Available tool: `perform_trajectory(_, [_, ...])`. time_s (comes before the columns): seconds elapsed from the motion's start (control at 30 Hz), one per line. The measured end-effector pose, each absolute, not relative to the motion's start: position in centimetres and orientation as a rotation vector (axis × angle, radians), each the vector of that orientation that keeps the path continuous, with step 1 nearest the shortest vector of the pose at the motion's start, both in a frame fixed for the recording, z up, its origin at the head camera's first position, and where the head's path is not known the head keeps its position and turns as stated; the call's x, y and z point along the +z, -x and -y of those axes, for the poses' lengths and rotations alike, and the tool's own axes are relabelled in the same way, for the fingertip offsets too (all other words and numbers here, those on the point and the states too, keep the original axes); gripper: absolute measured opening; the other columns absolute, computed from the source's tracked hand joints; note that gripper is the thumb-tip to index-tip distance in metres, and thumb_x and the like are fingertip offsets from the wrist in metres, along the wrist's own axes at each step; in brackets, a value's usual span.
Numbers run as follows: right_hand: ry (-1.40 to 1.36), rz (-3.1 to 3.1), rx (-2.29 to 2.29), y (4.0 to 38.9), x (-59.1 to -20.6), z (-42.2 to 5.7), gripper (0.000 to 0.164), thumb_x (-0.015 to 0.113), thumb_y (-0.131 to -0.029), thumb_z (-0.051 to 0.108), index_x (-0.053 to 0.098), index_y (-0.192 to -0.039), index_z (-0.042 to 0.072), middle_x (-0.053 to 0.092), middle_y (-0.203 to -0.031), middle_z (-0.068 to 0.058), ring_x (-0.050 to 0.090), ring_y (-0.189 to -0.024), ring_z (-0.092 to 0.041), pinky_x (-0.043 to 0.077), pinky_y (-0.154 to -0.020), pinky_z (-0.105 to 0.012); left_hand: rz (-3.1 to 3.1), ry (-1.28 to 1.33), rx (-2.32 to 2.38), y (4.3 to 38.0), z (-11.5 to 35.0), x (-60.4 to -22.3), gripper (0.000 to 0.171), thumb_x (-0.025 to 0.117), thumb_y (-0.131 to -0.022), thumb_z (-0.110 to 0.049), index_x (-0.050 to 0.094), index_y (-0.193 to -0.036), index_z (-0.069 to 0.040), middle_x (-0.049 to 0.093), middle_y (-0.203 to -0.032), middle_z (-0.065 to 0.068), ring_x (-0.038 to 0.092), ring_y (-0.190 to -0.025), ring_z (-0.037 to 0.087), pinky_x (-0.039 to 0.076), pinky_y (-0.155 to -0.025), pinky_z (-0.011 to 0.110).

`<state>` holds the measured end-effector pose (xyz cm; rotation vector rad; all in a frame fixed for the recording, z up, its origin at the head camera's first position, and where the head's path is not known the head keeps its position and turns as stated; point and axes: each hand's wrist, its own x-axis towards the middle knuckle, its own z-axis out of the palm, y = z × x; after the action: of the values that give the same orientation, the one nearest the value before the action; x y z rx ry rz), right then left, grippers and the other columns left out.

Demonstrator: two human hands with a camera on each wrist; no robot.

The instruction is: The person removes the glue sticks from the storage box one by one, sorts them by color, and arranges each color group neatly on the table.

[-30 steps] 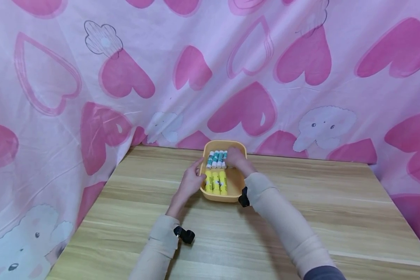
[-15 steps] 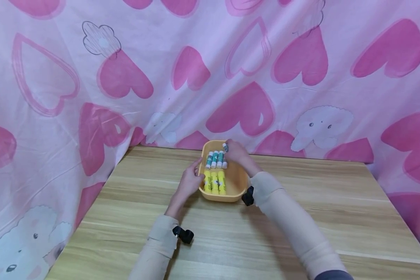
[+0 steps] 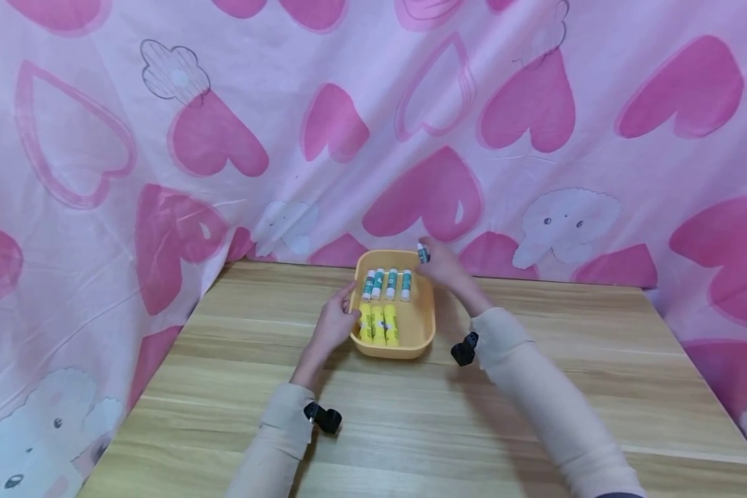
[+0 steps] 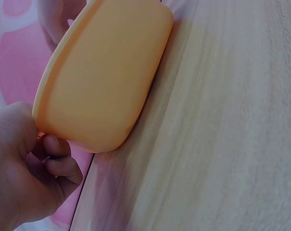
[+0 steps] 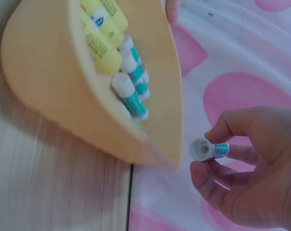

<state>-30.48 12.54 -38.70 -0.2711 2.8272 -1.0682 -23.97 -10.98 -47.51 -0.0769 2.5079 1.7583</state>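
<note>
An orange plastic basket (image 3: pixel 392 352) stands near the back of the table. My left hand (image 3: pixel 335 321) grips its left side, thumb over the rim and curled fingers (image 4: pixel 63 166) under it outside. My right hand (image 3: pixel 443 268) is past the basket's back right corner, pinching a small white and teal glue stick (image 5: pixel 214 150) between thumb and fingers, end toward the camera. In the basket's back half lie several more white and teal glue sticks (image 3: pixel 391 284), the right two spaced apart. Yellow glue sticks (image 3: pixel 378 325) lie side by side at the front left.
The wooden table (image 3: pixel 398 429) spreads around the basket. Right behind its back edge hangs a pink curtain (image 3: pixel 336 180) printed with hearts. A small black camera sits on each wrist, the right one (image 3: pixel 464 349) beside the basket's front right.
My right hand has come up out of the basket and moved right, carrying a glue stick. The teal sticks left inside have spread apart. My left hand keeps its hold on the rim.
</note>
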Motion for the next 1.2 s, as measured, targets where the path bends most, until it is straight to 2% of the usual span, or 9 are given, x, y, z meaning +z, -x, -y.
perform_trajectory(0.2, [0.284,-2.847,-1.076,30.5,-38.8,-14.7,0.071,0.062,-0.088,0.011,0.033,-0.151,-0.002,0.049,-0.141,-0.026,0.053,-0.121,-0.038,0.047,-0.106,-0.052,-2.521,0.082,1.745,24.0,10.8,-47.6,0.073,0.058,-0.088,0.002,0.038,-0.154,-0.021,0.064,-0.094,0.013,0.055,-0.063,0.013,0.049,-0.049,0.02])
perform_trajectory(0.33, [0.298,-2.826,-1.114,30.3,-39.0,-16.0,0.066,0.064,-0.091,0.017,0.038,-0.149,-0.002,0.052,-0.139,-0.025,0.052,-0.123,-0.038,0.045,-0.107,-0.054,-2.536,0.062,1.751,24.0,10.9,-47.6,0.072,0.058,-0.087,0.003,0.038,-0.153,-0.018,0.06,-0.083,0.011,0.052,-0.06,0.012,0.046,-0.047,0.018])
perform_trajectory(0.43, [0.292,-2.797,-1.142,30.2,-39.3,-16.8,0.069,0.068,-0.088,0.015,0.038,-0.149,0.001,0.051,-0.141,-0.024,0.051,-0.126,-0.039,0.046,-0.106,-0.055,-2.543,0.053,1.768,24.0,10.9,-47.7,0.071,0.057,-0.087,0.004,0.039,-0.153,-0.015,0.065,-0.089,0.014,0.055,-0.063,0.013,0.047,-0.049,0.019])
perform_trajectory(0.6, [0.269,-2.807,-1.081,30.2,-40.2,-17.9,0.076,0.068,-0.085,0.01,0.032,-0.151,-0.004,0.05,-0.139,-0.028,0.053,-0.121,-0.041,0.049,-0.102,-0.055,-2.531,0.062,1.774,24.1,10.9,-47.7,0.071,0.058,-0.087,0.004,0.039,-0.153,-0.017,0.067,-0.095,0.017,0.057,-0.065,0.014,0.049,-0.05,0.02])
perform_trajectory(0.8, [0.285,-2.81,-1.046,30.1,-41.3,-18.8,0.071,0.065,-0.085,0.009,0.035,-0.147,-0.008,0.057,-0.124,-0.029,0.056,-0.106,-0.036,0.052,-0.095,-0.049,-2.517,0.063,1.781,24.0,10.9,-47.7,0.072,0.057,-0.088,0.004,0.037,-0.154,-0.017,0.068,-0.101,0.018,0.059,-0.068,0.015,0.05,-0.05,0.02])
perform_trajectory(1.0, [0.28,-2.785,-1.042,30.3,-42.9,-19.8,0.063,0.065,-0.082,0.005,0.042,-0.139,-0.011,0.057,-0.123,-0.031,0.056,-0.109,-0.038,0.052,-0.097,-0.049,-2.519,0.071,1.778,24.0,10.8,-47.7,0.072,0.057,-0.088,0.004,0.038,-0.153,-0.017,0.068,-0.105,0.018,0.061,-0.07,0.016,0.051,-0.051,0.02])
perform_trajectory(1.1, [0.287,-2.761,-1.061,30.2,-43.7,-20.2,0.052,0.063,-0.083,0.003,0.049,-0.131,-0.012,0.061,-0.113,-0.027,0.059,-0.1,-0.034,0.056,-0.087,-0.042,-2.522,0.07,1.776,24.0,10.8,-47.7,0.072,0.058,-0.088,0.004,0.038,-0.153,-0.017,0.068,-0.101,0.016,0.06,-0.07,0.015,0.051,-0.052,0.02])
perform_trajectory(1.2, [0.245,-2.703,-1.084,30.1,-44.5,-20.6,0.051,0.061,-0.086,0.005,0.048,-0.134,-0.008,0.061,-0.102,-0.02,0.06,-0.088,-0.027,0.056,-0.076,-0.034,-2.526,0.067,1.77,23.9,10.8,-47.8,0.072,0.058,-0.087,0.004,0.039,-0.153,-0.016,0.063,-0.091,0.013,0.057,-0.066,0.014,0.049,-0.051,0.019])
